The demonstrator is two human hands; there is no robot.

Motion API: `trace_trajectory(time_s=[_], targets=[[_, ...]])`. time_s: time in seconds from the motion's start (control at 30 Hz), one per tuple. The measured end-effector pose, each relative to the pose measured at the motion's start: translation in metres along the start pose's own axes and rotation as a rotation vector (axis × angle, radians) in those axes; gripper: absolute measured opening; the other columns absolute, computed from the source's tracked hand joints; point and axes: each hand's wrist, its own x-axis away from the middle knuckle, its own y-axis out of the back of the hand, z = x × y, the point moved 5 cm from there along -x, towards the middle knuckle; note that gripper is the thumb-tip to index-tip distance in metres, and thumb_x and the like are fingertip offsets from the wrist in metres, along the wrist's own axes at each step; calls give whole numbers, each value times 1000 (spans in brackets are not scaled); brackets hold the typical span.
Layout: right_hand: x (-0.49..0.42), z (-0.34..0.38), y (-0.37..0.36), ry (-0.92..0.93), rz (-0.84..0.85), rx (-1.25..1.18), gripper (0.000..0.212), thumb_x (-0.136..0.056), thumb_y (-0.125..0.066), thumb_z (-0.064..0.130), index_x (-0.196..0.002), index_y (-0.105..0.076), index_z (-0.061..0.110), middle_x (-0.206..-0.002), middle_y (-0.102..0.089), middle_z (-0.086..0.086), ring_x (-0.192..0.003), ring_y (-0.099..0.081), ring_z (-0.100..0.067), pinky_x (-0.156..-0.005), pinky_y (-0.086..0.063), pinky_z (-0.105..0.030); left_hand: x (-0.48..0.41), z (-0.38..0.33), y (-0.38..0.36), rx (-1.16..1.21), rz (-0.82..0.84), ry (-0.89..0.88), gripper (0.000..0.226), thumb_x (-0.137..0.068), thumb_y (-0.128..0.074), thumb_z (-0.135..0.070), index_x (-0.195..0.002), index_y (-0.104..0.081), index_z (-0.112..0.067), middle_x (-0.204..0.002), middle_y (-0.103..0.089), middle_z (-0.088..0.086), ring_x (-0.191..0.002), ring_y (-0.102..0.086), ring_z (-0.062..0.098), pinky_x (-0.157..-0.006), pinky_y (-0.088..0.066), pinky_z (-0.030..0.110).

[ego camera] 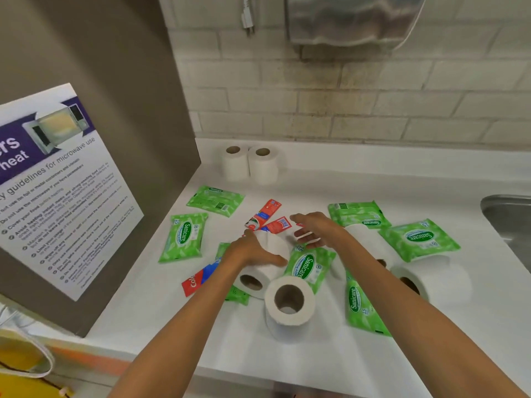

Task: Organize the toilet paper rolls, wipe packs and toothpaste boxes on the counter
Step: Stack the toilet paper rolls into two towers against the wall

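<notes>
My left hand [253, 251] grips a white toilet paper roll [260, 275] lying on its side in the middle of the white counter [287, 366]. My right hand [316, 228] hovers open just beyond it, fingers spread over red toothpaste boxes [265, 215]. Two rolls [248, 163] stand upright at the back. Another roll [288, 304] stands in front of my hands, and more rolls [416, 278] lie to the right. Several green wipe packs [184, 237] are scattered around. A red and blue toothpaste box [199, 278] lies partly under my left forearm.
A grey cabinet side with a microwave guideline sheet [57, 191] walls off the left. A steel sink [511, 222] sits at the right edge. A tiled wall with a metal dispenser [350, 18] and a hanging plug [248, 20] is behind.
</notes>
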Motion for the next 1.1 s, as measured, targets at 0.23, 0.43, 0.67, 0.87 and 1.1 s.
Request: trace_trajectory(time_s=[0.23,0.43,0.67,0.87,1.1], targets=[[1,1,-1,8,102,-119,40,-86,-59,43,-109,-54,11,-88,-63,-7,-69,-59,-19,-64,-48,-28,-5,9,22,311,18,24,103,-60,-80,-46,-137,-24,-10,-123,-50,6,-103,-55,25,-76,-50,32],[-1,14,-14,81,337,-196,45,-79,-60,55,-107,-57,20,-97,-63,-8,-86,-64,-21,-78,-54,-34,-5,2,55,787,115,-54,96,-51,-83,-43,-129,-34,-14,-117,-61,11,-100,-63,27,-82,-55,41],[-10,35,-25,146,412,-242,50,-77,-62,50,-114,-56,17,-102,-65,-4,-83,-64,-17,-61,-55,-27,-19,-11,65,1008,226,-176,50,-71,-73,-35,-114,-56,-16,-112,-67,13,-102,-63,27,-88,-51,39],[-37,46,-20,218,243,-228,60,-79,-68,43,-129,-47,18,-118,-62,-5,-101,-62,-23,-74,-54,-33,-41,-18,75,615,5,-224,52,-90,-45,-52,-132,-44,-22,-124,-61,3,-108,-58,18,-74,-47,26],[-69,83,-18,259,161,-292,58,-80,-68,40,-129,-46,19,-118,-62,-2,-110,-58,-23,-81,-52,-36,-82,-27,96,598,-112,-258,63,-83,-66,-28,-134,-33,-13,-130,-53,5,-112,-54,18,-93,-48,33]])
